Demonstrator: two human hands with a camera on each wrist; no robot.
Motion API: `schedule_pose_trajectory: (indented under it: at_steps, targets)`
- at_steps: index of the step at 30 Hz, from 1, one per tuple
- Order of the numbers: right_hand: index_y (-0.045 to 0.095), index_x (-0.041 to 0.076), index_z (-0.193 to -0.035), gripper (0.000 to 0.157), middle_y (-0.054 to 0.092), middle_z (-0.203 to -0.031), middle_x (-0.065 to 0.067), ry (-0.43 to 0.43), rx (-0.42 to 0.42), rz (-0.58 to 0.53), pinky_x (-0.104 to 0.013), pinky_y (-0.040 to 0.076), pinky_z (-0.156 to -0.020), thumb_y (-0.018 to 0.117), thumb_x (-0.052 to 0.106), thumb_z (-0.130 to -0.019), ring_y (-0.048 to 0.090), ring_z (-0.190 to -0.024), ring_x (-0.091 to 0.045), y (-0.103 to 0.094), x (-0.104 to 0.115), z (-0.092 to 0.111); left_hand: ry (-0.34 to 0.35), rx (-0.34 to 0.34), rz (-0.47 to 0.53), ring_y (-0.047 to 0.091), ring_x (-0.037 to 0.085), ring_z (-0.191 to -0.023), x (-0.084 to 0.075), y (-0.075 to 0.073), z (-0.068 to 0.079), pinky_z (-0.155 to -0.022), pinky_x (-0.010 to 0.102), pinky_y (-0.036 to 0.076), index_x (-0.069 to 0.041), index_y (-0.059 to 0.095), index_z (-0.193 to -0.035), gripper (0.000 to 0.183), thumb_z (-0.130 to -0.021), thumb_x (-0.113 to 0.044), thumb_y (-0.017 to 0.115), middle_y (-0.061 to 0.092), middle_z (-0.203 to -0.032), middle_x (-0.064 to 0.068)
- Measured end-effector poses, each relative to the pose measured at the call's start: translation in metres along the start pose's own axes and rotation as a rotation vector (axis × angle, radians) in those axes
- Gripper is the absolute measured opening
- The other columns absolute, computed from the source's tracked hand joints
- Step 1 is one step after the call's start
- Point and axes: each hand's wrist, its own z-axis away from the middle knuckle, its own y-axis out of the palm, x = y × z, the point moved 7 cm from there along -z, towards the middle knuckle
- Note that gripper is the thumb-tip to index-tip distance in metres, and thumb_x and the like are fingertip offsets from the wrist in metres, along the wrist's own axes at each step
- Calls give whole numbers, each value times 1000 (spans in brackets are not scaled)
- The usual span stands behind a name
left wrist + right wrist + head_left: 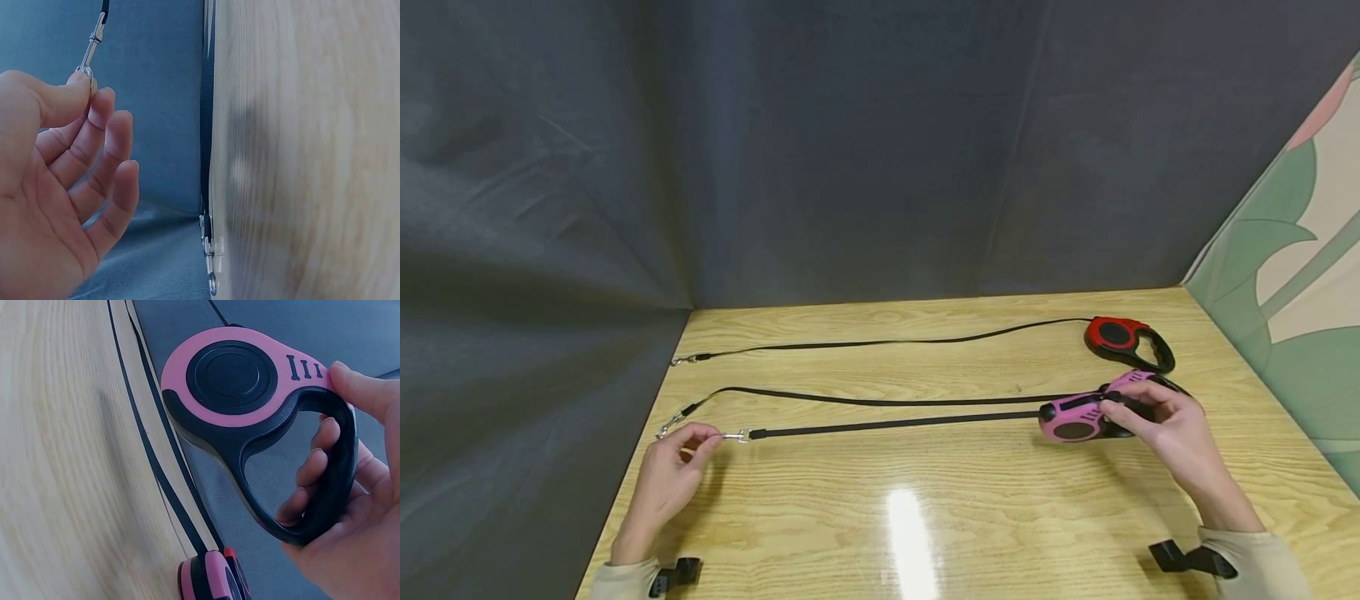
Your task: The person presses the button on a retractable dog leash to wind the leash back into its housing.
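Note:
My right hand (pixel 1165 417) grips the black handle of a pink retractable dog leash (pixel 178 369), its fingers curled through the loop, held above the table. From its case a black strap (pixel 887 424) runs stretched straight to the left. At the strap's far end my left hand (pixel 673 467) pinches the silver snap hook (pixel 92 45) between thumb and forefinger; the other fingers are loosely bent. A second pink leash (pixel 212 578) lies just behind the first, its strap (pixel 880 402) drawn out leftward to a snap hook (pixel 668 425) near my left hand.
A red retractable leash (pixel 1112 333) lies farther back at the right, with its strap (pixel 880 342) extended to a hook (pixel 683 360) at the left. Dark cloth (pixel 865 150) rises behind and left of the wooden table (pixel 805 508). Patterned fabric (pixel 1292 275) borders the right side.

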Motion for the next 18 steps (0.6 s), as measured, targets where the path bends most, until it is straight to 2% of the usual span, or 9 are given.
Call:
schedule_pose_trajectory:
  at_steps: [12, 18]
  targets:
    - [75, 17, -113, 18, 68, -94, 23, -14, 20, -5, -18, 48, -71, 78, 9, -97, 61, -85, 2, 4, 3, 0, -12, 3, -2, 63, -4, -84, 0, 1, 0, -72, 24, 53, -15, 78, -102, 8, -104, -20, 72, 79, -97, 0]
    - [75, 15, -112, 18, 69, -93, 21, -45, 31, -4, -18, 49, -71, 78, 7, -96, 61, -84, 0, 8, 7, 0, 7, -1, 5, 63, -4, -84, -2, 1, -2, -72, 24, 53, -15, 78, -102, 8, -104, -18, 71, 79, -96, 0]
